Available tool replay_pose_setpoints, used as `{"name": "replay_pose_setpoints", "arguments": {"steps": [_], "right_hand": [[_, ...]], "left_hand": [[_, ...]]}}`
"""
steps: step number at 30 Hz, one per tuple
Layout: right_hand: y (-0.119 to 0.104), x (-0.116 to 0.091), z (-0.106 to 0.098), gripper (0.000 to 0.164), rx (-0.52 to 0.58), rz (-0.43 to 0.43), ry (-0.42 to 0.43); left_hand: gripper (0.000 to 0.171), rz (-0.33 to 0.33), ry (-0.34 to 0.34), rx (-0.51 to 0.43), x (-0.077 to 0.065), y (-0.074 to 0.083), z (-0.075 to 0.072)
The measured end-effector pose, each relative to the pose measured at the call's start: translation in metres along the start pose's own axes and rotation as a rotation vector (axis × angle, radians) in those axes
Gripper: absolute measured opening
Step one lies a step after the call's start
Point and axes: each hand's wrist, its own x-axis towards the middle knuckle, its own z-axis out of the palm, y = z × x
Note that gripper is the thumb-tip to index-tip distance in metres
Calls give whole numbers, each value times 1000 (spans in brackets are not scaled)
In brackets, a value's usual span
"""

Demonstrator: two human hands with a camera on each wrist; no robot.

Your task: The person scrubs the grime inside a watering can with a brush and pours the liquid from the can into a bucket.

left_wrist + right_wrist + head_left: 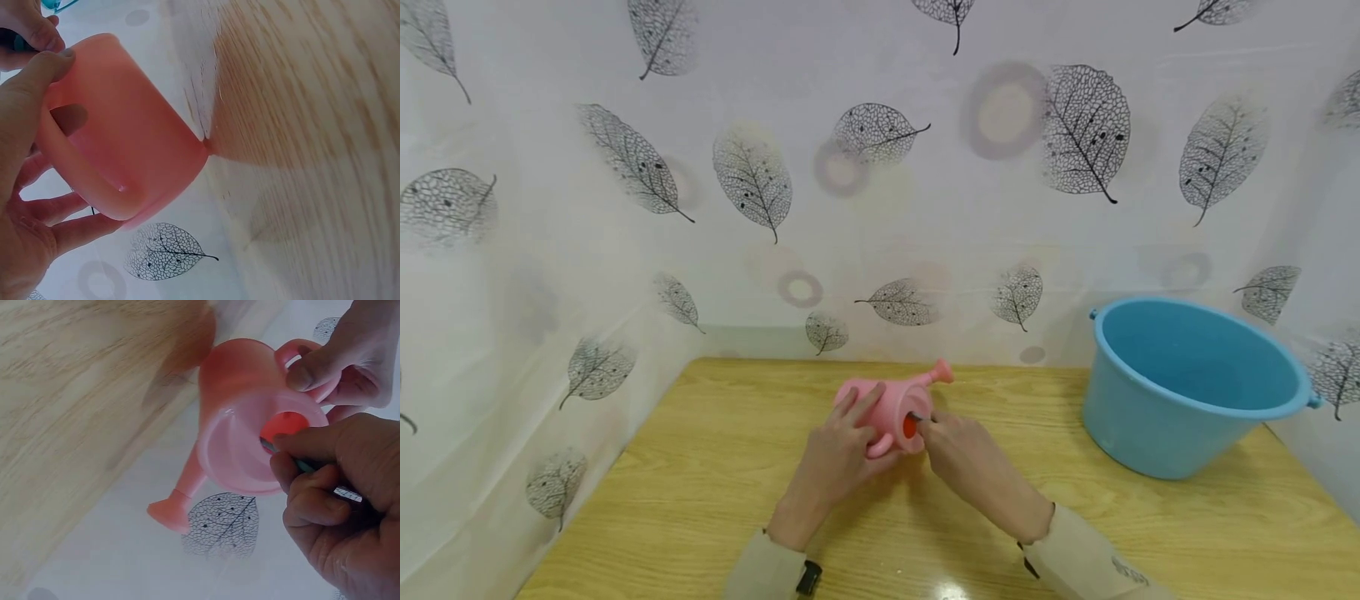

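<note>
A pink toy watering can (891,400) is tipped on its side over the wooden table, with its open end toward my right hand. My left hand (833,458) grips the can; in the left wrist view the thumb lies at its upper edge and the fingers spread around the looped handle (78,165). Between the fingers and thumb of my right hand (966,462) I hold a slim dark green tool (304,465) with a grey tip. That tip meets the edge of the bright orange-red opening (287,422) in the can's top. The tool's kind is mostly hidden by the fingers.
A large light-blue bucket (1180,442) stands at the right of the wooden table (700,492). Behind and to the left hangs a white sheet (880,225) with a leaf print. The can's spout (190,481) points away from my body.
</note>
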Motion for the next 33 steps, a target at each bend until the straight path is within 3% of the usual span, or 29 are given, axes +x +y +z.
{"name": "replay_pose_setpoints", "arguments": {"steps": [7, 13, 17, 25, 29, 33], "right_hand": [[11, -2, 7, 39, 63, -20, 49], [18, -4, 5, 43, 13, -164, 115], [22, -4, 4, 42, 5, -212, 140], [24, -4, 7, 46, 103, -198, 86], [23, -4, 2, 39, 158, -152, 21], [23, -3, -10, 31, 136, -115, -11]], "left_hand": [[41, 0, 2, 7, 0, 0, 1], [41, -5, 9, 4, 0, 1, -1], [42, -4, 9, -4, 0, 1, 0], [41, 7, -6, 6, 0, 1, 0], [41, 8, -4, 7, -1, 1, 1], [43, 6, 4, 3, -1, 1, 0]]}}
